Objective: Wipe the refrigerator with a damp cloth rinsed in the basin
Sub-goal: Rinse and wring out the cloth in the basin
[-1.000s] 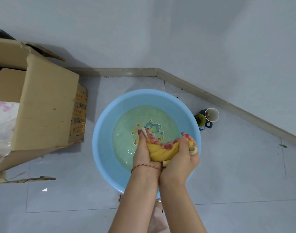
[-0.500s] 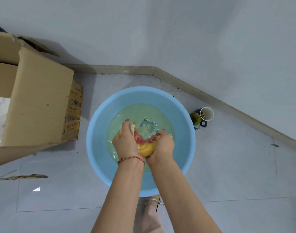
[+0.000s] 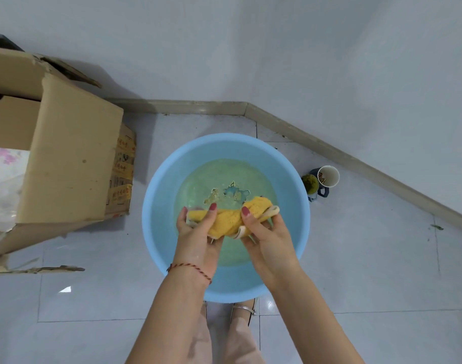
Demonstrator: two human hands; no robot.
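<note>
On tiled floor [image 3: 355, 258], corner basin [image 3: 159, 232]

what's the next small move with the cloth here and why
Probably twist and squeeze the yellow cloth over the blue basin. The left hand and right hand each grip an end, stretched above the water, so it looks rinsed but not yet wrung.
</note>
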